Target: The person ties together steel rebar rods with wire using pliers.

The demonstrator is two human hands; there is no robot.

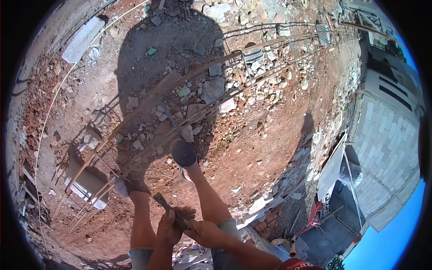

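A dark, narrow tool with a flat, widened end (pixel 160 200) slants up and to the left in front of my legs; its exact kind is unclear. My left hand (pixel 169 228) is closed around its middle, with fingers curled over the shaft. From the right, my right hand (pixel 205 233) is closed at the tool's lower end, its thumb close to the left hand's fingers. Past the tool, a long rebar cage (pixel 155 95) with rectangular ties crosses the ground in front of my feet. My dark shoe (pixel 183 153) is beside its near bar.
Broken stones and rubble (pixel 213 90) lie under and around the cage. A pale block (pixel 85 191) sits beneath its left end, and another slab (pixel 83 40) lies at upper left. To the right stand a block wall (pixel 382 148) and a red wheelbarrow-like object (pixel 315 215).
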